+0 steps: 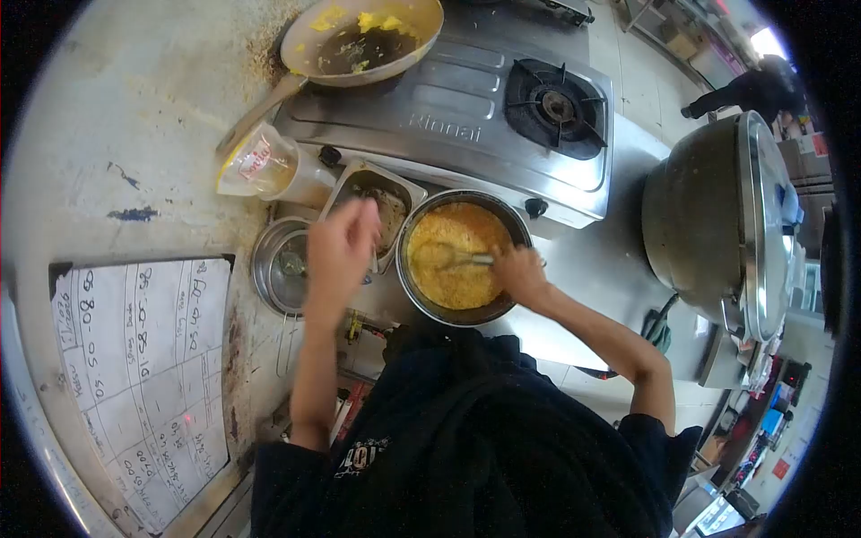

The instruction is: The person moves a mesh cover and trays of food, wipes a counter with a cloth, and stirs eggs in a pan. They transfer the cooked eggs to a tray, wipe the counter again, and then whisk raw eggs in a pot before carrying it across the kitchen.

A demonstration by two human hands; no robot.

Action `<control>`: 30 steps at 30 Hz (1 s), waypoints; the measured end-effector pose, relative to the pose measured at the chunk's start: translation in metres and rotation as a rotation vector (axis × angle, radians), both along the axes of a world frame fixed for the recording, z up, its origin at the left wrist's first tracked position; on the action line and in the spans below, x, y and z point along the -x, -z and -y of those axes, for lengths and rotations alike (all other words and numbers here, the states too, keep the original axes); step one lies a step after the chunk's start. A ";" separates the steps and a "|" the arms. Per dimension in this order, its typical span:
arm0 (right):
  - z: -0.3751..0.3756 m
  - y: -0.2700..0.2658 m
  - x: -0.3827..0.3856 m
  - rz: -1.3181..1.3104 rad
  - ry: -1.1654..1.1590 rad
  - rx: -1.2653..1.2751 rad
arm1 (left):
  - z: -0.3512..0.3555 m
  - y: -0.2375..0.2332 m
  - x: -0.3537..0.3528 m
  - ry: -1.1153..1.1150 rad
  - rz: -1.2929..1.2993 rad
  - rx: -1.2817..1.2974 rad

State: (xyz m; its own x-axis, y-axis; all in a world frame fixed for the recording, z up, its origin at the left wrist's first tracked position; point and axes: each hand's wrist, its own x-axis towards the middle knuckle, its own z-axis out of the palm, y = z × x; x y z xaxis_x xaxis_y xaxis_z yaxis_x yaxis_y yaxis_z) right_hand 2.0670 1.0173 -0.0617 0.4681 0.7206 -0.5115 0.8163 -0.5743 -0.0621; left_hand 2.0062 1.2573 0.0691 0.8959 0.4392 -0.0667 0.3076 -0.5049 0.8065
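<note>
Right hand (520,272) grips the whisk (473,258), its head leftward in the pot (417,303); left hand (343,244) blurred, state unclear.

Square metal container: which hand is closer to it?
Left. The left hand appears over the edge of the container; the right hand is farther off, gripping the whisk over the round pot.

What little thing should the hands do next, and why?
I'd say the left hand might hold the pot's rim. The right hand has the whisk in the yellow mix, but neither hand is steadying the pot, so it could slide.
</note>
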 end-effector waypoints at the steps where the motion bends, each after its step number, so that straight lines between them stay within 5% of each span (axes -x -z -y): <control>1: 0.001 -0.017 -0.005 0.027 0.081 -0.011 | 0.011 0.017 0.019 -0.025 -0.074 0.015; 3: 0.005 -0.041 -0.004 0.073 0.245 -0.029 | 0.027 0.063 0.058 -0.099 -0.204 -0.105; 4: 0.009 -0.038 0.006 0.182 0.134 -0.107 | 0.037 0.078 0.069 -0.103 -0.197 -0.104; 6: 0.006 -0.049 0.014 0.068 0.055 -0.134 | 0.060 0.106 0.090 -0.211 -0.339 0.383; 9: -0.017 -0.043 0.024 -0.061 0.071 -0.193 | 0.079 0.153 0.103 -0.217 -0.192 0.546; 12: -0.021 -0.021 0.014 0.197 0.161 -0.222 | 0.084 0.142 0.098 -0.264 -0.174 0.622; 15: -0.008 -0.056 0.010 -0.012 0.042 0.003 | 0.085 0.144 0.099 -0.312 -0.120 0.712; 19: -0.023 -0.042 0.026 -0.090 -0.055 -0.185 | 0.087 0.145 0.100 -0.269 -0.103 0.695; 23: -0.028 -0.018 0.004 0.113 0.169 -0.219 | 0.088 0.143 0.103 -0.270 -0.118 0.629; 28: -0.014 -0.052 0.020 -0.013 -0.083 -0.212 | 0.093 0.146 0.097 -0.260 -0.125 0.741; 30: -0.030 -0.034 0.024 0.039 -0.010 -0.239 | 0.095 0.148 0.101 -0.249 -0.140 0.707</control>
